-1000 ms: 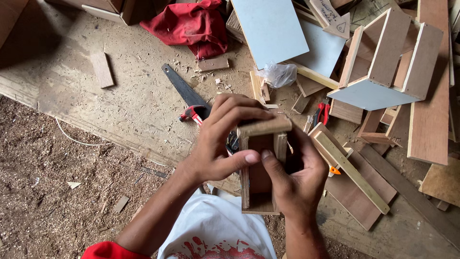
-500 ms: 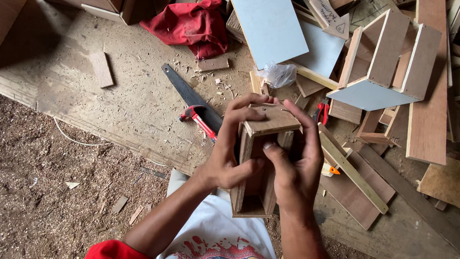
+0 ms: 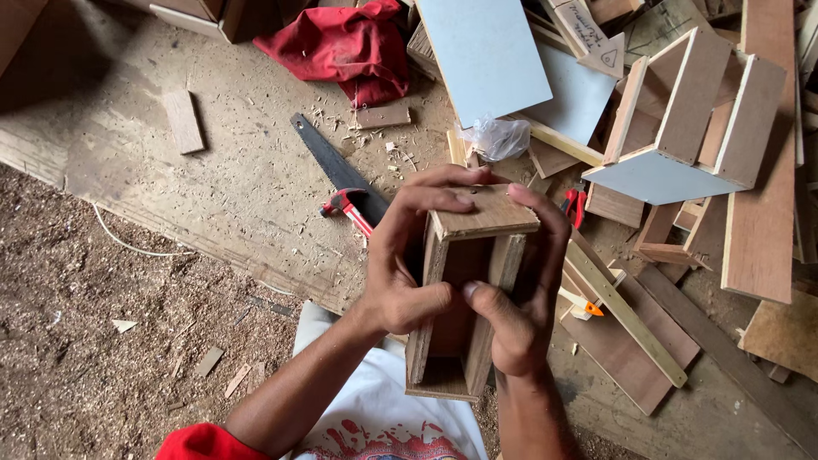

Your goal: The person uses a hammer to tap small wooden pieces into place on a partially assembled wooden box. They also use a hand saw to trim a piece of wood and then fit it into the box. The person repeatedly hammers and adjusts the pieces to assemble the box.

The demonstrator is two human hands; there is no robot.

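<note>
— What's being held there?

— A small wooden box (image 3: pixel 464 290), open on the side that faces up at the camera, so you look straight into it. It is held in the air above the person's lap, over the white shirt (image 3: pixel 383 417), with its long side running away from the body and a flat board closing the far end.

— How do the hands sit on it?

— The left hand (image 3: pixel 409 255) wraps the left wall, fingers curled over the far end board and the thumb pressed across the open front. The right hand (image 3: pixel 524 315) clasps the right wall, fingers reaching up over the far corner and the thumb laid on the front edge, its tip touching the left thumb. Both are closed firmly on the box.

— And right around it?

— Just beyond the left hand lies a handsaw (image 3: pixel 336 166) with a dark blade, and a red-handled hammer (image 3: pixel 345 207) rests by the saw's near end. To the right of the right hand a pale wooden strip (image 3: pixel 626 311) lies slanted over brown boards, with a small orange-tipped tool (image 3: pixel 588 307) beside it.

— Further out?

— A bigger open box (image 3: pixel 690 119) with a pale blue panel sits at the upper right, a clear plastic bag (image 3: pixel 498 136) lies near the middle top, and a red cloth (image 3: pixel 345 43) is crumpled at the top. Sawdust (image 3: pixel 94 341) covers the ground to the left.
</note>
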